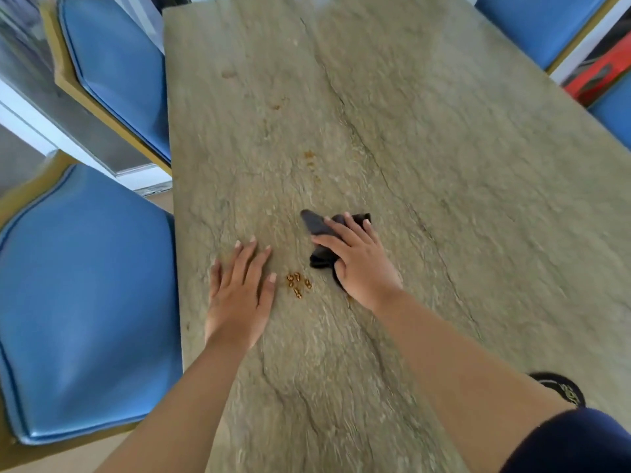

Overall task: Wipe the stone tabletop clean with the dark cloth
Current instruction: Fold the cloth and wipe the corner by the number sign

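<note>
The grey-green stone tabletop [409,148] stretches away from me. My right hand [358,264] presses flat on the crumpled dark cloth [317,227] near the table's middle, fingers spread over it. My left hand [239,291] lies flat on the stone to the left, fingers apart, holding nothing. Between the two hands sits a small cluster of golden-brown crumbs [297,285]. Further up the table are orange-brown smears [310,158] and fainter stains [276,105].
Blue padded chairs with gold frames stand along the left edge [85,295] [119,73] and at the far right [543,25]. A red object [601,80] lies beyond the right edge. A dark round item [560,387] shows by my right arm.
</note>
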`<state>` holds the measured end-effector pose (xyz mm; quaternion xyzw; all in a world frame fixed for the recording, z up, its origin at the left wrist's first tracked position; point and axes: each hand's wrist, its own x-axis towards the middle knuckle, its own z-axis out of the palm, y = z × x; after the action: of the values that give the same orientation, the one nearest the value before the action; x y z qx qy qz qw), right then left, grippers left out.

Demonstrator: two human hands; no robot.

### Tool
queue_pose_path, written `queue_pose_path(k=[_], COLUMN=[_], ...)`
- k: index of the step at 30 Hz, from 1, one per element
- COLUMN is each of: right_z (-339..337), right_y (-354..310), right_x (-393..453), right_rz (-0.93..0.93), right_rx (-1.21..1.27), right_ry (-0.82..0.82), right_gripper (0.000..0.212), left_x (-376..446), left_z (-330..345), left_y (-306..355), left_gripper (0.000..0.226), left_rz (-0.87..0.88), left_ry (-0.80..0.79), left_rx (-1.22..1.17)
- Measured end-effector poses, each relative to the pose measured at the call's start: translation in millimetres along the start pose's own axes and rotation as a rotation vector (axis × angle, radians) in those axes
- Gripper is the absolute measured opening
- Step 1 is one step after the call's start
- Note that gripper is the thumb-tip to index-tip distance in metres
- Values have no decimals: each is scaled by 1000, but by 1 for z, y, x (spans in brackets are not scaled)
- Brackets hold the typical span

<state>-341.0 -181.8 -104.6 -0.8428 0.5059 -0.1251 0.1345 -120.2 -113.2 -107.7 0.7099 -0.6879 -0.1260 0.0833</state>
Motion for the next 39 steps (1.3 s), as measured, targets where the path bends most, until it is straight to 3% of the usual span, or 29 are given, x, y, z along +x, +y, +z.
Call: queue_pose_path(k=[2,7,9,11,15,17,19,22,24,27,31,33,37,39], right_z=[-7,-20,-14,-1,9,5,2,16,32,54,63,57,43,45], right_y=[29,38,15,-14,-36,-27,-29,-70,-113,-179,-203,-183,-148,-159], right_x=[1,25,29,18,-40,-72,-102,-119,-119,-131,-183,-211,-234,-218], right_rz=[38,627,622,476,296,422,664,911,844,601,434,542,1021,1123], right_rx=[-23,67,68,53,-29,-71,-85,-68,-40,-4,-1,-39,-72,-75], right_ry=[41,242,210,166,81,105,180,275,271,224,185,246,346,369], right_gripper=[49,49,44,35,45,45,43,43,51,67,62,61,63,64], left_x=[1,4,5,5,4,4,4,0,-11,-43,-91,-98,-96,-94], left_z=[0,0,0,0,-1,-2,-3,-8,-11,-14,-5,0,10,11], left_y=[1,2,2,2,3,1,-2,-6,-9,-16,-38,-48,-48,-47], left_gripper=[60,65,67,68,69,65,63,62,65,65,62,64,66,63], left_rz=[-9,-11,-5,2,15,26,35,75,114,135,289,382,418,422], left_ry=[-20,-58,-59,-46,-26,-49,-68,-105,-164,-247,-150,-66,0,-3], left_rx=[25,96,102,99,55,36,10,-74,-122,-174,33,114,228,243])
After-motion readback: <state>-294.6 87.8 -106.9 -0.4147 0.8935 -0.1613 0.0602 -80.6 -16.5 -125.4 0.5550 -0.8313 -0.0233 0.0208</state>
